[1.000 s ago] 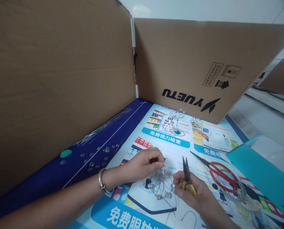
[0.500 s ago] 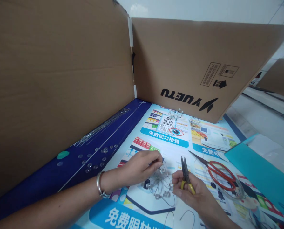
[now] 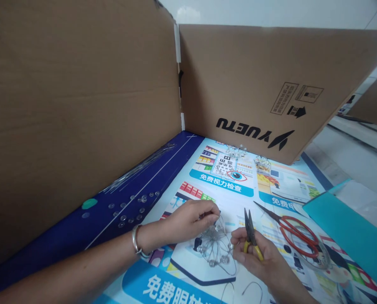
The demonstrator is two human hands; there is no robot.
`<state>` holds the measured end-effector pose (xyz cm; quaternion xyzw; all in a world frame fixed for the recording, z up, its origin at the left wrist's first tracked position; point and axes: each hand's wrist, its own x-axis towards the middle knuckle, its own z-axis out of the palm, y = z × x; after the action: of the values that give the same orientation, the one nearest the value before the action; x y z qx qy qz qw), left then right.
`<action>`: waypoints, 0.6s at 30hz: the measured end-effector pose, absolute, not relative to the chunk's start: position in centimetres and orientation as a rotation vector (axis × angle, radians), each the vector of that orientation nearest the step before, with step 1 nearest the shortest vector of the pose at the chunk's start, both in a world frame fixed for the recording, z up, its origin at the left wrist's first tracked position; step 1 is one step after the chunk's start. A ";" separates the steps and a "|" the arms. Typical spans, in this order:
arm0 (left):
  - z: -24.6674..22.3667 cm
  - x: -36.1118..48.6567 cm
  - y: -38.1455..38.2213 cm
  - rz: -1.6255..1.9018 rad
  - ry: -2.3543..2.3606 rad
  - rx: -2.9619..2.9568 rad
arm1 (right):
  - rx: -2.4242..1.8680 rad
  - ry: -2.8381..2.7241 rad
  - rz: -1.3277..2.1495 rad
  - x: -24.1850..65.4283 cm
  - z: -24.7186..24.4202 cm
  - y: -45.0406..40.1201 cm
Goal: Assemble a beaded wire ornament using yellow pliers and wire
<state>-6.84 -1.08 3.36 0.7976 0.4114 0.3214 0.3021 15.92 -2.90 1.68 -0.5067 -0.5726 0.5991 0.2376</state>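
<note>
The beaded wire piece [image 3: 216, 247] sits toward five o'clock from the middle of the view, over the tabletop [image 3: 247, 194]. Its thin silvery wires fan and loop outward from a crowded centre, with round clear beads [image 3: 211, 263] spaced about them; one bare strand bows out at five o'clock. The left hand [image 3: 191, 219] pinches its twelve o'clock edge. At its three o'clock, slim pliers [image 3: 249, 228] with yellow handles rest in the right hand [image 3: 259, 255], dark jaws slightly parted, pointing near twelve o'clock.
</note>
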 end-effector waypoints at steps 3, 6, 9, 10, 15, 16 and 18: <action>3.2 -6.9 -1.0 0.854 1.100 2.099 | -1.398 -1.584 1.629 16.0 1.3 -2.8; 3.2 -6.9 -1.0 0.863 1.112 2.082 | -1.394 -1.558 1.618 15.8 1.2 -2.9; 3.3 -7.0 -1.0 0.884 1.093 2.094 | -1.396 -1.518 1.579 15.6 1.1 -3.1; 3.3 -7.0 -1.0 0.890 1.082 2.103 | -1.389 -1.509 1.588 15.5 1.0 -3.2; 3.3 -7.3 -0.8 0.914 1.034 2.108 | -1.354 -1.488 1.609 15.6 0.5 -3.2; 3.3 -7.3 -0.8 0.920 1.025 2.106 | -1.353 -1.493 1.600 15.7 0.4 -3.2; 3.2 -7.3 -0.7 0.932 1.007 2.108 | -1.356 -1.498 1.599 15.8 0.5 -3.1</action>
<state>-7.33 -0.74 3.24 0.7974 0.3807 0.3526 0.3079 15.75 -3.13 0.48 -0.5053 -0.5582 0.5961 0.2788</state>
